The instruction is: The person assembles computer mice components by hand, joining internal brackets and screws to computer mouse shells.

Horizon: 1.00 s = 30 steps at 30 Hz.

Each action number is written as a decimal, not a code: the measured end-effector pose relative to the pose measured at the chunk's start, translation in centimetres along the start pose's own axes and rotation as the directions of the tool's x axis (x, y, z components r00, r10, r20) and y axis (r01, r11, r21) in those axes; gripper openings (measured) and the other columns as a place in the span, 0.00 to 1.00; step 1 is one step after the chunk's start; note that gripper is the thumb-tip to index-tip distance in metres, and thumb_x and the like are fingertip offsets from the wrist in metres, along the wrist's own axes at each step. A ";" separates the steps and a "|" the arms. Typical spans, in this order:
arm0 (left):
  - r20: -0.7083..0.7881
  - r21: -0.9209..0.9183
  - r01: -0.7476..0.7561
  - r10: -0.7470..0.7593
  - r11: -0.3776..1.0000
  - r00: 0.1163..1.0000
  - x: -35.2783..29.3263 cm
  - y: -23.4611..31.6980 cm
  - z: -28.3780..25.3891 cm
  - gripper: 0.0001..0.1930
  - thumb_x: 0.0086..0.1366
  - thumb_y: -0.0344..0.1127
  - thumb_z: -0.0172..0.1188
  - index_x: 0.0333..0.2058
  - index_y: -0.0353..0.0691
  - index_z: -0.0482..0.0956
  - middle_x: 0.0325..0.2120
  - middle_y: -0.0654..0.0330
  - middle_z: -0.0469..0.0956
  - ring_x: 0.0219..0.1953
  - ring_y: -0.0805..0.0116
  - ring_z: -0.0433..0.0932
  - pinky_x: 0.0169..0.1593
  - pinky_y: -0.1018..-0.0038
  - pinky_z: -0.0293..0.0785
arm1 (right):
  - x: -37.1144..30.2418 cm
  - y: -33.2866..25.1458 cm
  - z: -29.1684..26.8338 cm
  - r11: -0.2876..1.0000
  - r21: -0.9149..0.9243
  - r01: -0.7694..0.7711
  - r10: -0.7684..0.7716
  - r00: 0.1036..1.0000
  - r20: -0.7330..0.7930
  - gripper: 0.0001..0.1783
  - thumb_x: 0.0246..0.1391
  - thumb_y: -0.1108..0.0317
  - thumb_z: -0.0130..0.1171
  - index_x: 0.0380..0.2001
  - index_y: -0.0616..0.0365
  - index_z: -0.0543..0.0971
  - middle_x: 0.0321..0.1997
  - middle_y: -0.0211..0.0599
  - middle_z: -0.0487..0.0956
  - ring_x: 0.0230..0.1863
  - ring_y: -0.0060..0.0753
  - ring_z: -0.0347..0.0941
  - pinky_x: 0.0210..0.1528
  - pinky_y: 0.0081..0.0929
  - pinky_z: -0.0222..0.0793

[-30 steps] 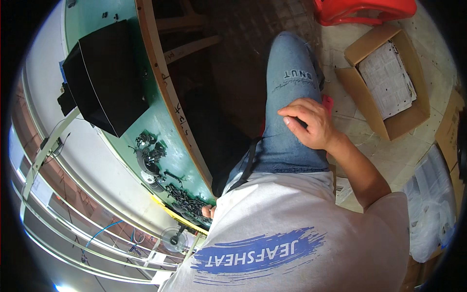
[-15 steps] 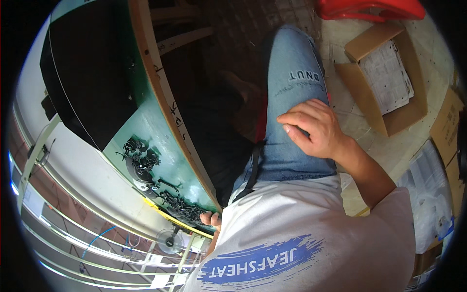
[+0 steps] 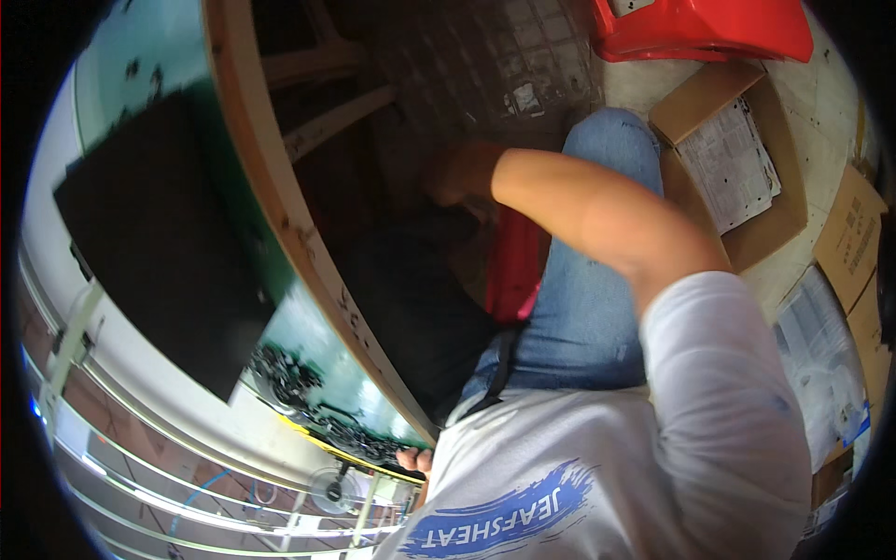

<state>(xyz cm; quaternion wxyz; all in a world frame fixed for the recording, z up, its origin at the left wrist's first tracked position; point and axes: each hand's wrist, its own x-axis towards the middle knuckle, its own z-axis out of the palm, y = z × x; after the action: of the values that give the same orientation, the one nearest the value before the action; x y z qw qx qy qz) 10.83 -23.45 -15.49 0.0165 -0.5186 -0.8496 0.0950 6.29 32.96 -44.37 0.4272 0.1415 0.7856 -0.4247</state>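
My right hand [image 3: 459,175] reaches into the shadow under the table, past my raised knee. Darkness and blur hide its fingers and anything in them. My left hand [image 3: 414,459] is at the near corner of the green-topped table [image 3: 322,322], mostly hidden by my shirt. Its visible fingers curl against the table edge. Beside them, small black parts [image 3: 350,431] lie in a tangled row along the tabletop. A large black sheet [image 3: 159,243] covers much of the table farther off.
An open cardboard box [image 3: 779,201] holding printed paper sheets stands on the floor at right. Behind it is a red plastic object [image 3: 705,33]. Clear plastic bags [image 3: 821,373] and flat cartons [image 3: 849,224] lie at far right. Wooden bars [image 3: 341,121] cross under the table.
My right hand has left my thigh and swung left into the shadow under the table. My view has shifted, so the table appears displaced. My left hand stays at the table edge.
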 end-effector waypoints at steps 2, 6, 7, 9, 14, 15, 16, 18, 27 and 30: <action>0.029 0.022 -0.028 0.027 0.999 0.999 2.1 -1.5 -2.5 0.25 0.58 0.34 0.69 0.49 0.42 0.65 0.46 0.45 0.66 0.50 0.45 0.67 0.53 0.45 0.66 | 0.7 1.7 -0.9 0.958 -0.080 0.274 -0.284 0.945 -0.161 0.16 0.63 0.62 0.60 0.51 0.53 0.86 0.50 0.46 0.87 0.53 0.46 0.85 0.52 0.45 0.82; 0.067 -0.009 -0.129 0.129 0.992 0.989 10.6 -3.6 -2.7 0.25 0.58 0.35 0.69 0.49 0.42 0.65 0.46 0.45 0.66 0.50 0.45 0.68 0.53 0.45 0.66 | 9.6 6.6 7.9 0.949 0.149 0.279 -0.132 0.777 -0.615 0.14 0.61 0.64 0.61 0.47 0.54 0.88 0.48 0.46 0.87 0.52 0.46 0.85 0.51 0.45 0.83; 0.077 0.001 -0.137 0.137 0.991 0.988 12.0 -3.9 -2.5 0.25 0.58 0.35 0.69 0.49 0.42 0.65 0.46 0.45 0.66 0.50 0.45 0.68 0.53 0.45 0.66 | 11.3 6.2 9.4 0.918 0.171 0.357 -0.109 0.643 -0.758 0.13 0.61 0.65 0.61 0.44 0.54 0.89 0.47 0.45 0.87 0.50 0.46 0.86 0.52 0.46 0.83; 0.086 0.072 -0.121 0.115 0.990 0.990 13.6 -4.3 -1.2 0.24 0.58 0.35 0.69 0.49 0.42 0.65 0.46 0.45 0.66 0.50 0.45 0.68 0.53 0.45 0.67 | 13.3 3.6 3.7 0.944 0.170 0.283 -0.168 0.855 -0.491 0.14 0.62 0.65 0.61 0.47 0.55 0.88 0.49 0.45 0.87 0.51 0.45 0.85 0.53 0.46 0.82; 0.052 0.131 -0.183 0.178 0.974 0.983 22.5 -6.0 8.6 0.24 0.59 0.35 0.69 0.48 0.42 0.65 0.45 0.44 0.66 0.50 0.45 0.68 0.52 0.45 0.67 | 28.2 6.2 2.9 0.975 -0.065 0.213 -0.222 0.944 -0.245 0.22 0.64 0.61 0.61 0.59 0.57 0.83 0.54 0.45 0.85 0.53 0.46 0.84 0.59 0.47 0.79; 0.044 0.157 -0.171 0.166 0.973 0.985 23.1 -5.9 10.1 0.24 0.59 0.36 0.69 0.48 0.42 0.65 0.45 0.44 0.66 0.50 0.45 0.68 0.52 0.45 0.67 | 30.0 6.1 4.2 0.938 0.272 0.216 -0.073 0.888 -0.455 0.25 0.66 0.59 0.61 0.62 0.57 0.80 0.58 0.46 0.84 0.56 0.46 0.82 0.59 0.46 0.78; 0.044 0.178 -0.163 0.158 0.970 0.986 23.5 -6.0 10.8 0.24 0.59 0.36 0.69 0.48 0.42 0.65 0.45 0.44 0.66 0.50 0.45 0.68 0.52 0.45 0.67 | 31.4 6.0 5.2 0.771 0.576 0.271 0.142 0.809 -0.570 0.28 0.67 0.57 0.61 0.65 0.57 0.77 0.61 0.47 0.82 0.59 0.45 0.81 0.60 0.45 0.77; 0.039 0.218 -0.156 0.151 0.963 0.988 24.8 -6.5 12.2 0.24 0.59 0.36 0.69 0.48 0.42 0.66 0.45 0.44 0.66 0.50 0.45 0.68 0.52 0.45 0.67 | 33.1 7.3 2.9 0.690 0.663 0.291 0.157 0.834 -0.530 0.28 0.68 0.57 0.60 0.66 0.57 0.76 0.62 0.47 0.81 0.60 0.45 0.80 0.61 0.45 0.77; 0.074 0.313 -0.091 0.071 0.946 0.995 23.1 -6.3 6.2 0.23 0.60 0.37 0.70 0.48 0.41 0.66 0.45 0.44 0.67 0.49 0.45 0.69 0.52 0.45 0.68 | 32.0 6.9 -2.1 0.276 0.932 0.236 0.189 0.937 -0.293 0.26 0.72 0.54 0.55 0.66 0.57 0.75 0.65 0.46 0.78 0.61 0.46 0.77 0.61 0.47 0.76; 0.068 0.333 -0.072 0.052 0.940 0.996 22.4 -6.3 5.2 0.23 0.60 0.37 0.70 0.48 0.41 0.66 0.45 0.44 0.67 0.49 0.45 0.69 0.52 0.45 0.68 | 35.1 8.1 -1.3 0.241 0.929 0.280 0.209 0.920 -0.331 0.25 0.73 0.53 0.53 0.65 0.56 0.76 0.64 0.45 0.78 0.59 0.46 0.78 0.61 0.47 0.77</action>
<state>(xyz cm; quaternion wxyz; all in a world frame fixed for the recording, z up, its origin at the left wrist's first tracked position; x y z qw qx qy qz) -5.74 -7.22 -21.05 0.0768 -0.5317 -0.8044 0.2538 -10.60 33.94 -76.20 0.0727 0.4368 0.4256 -0.7892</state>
